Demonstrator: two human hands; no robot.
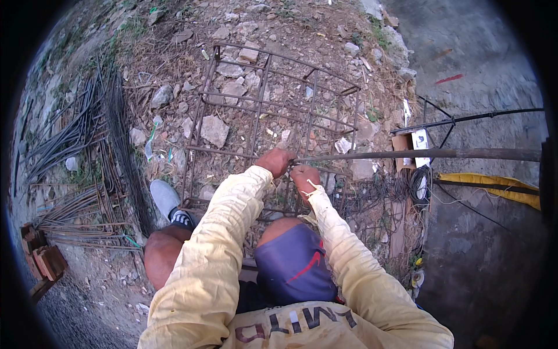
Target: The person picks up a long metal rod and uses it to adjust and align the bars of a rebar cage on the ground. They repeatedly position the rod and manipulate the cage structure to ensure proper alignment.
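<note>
A rusty rebar cage (314,72) lies on the rubble in front of me, its bars crossing in a grid. My left hand (276,162) is closed at a crossing of bars near the middle of the cage. Close beside it, slightly nearer and to the right, my right hand (306,177) is closed too, fingers bent inward. Whatever the fingers pinch is hidden by the hands. From just by the hands a long dark bar (476,153) runs off to the right, above the ground.
Bundles of steel rods (75,131) and a dark wire bundle (123,151) lie at left, with red bricks (49,262) nearer. To the right stand an open cardboard box (402,152), a coil of black wire (417,185) and a yellow cloth (494,185). Stones (214,131) lie beneath the cage.
</note>
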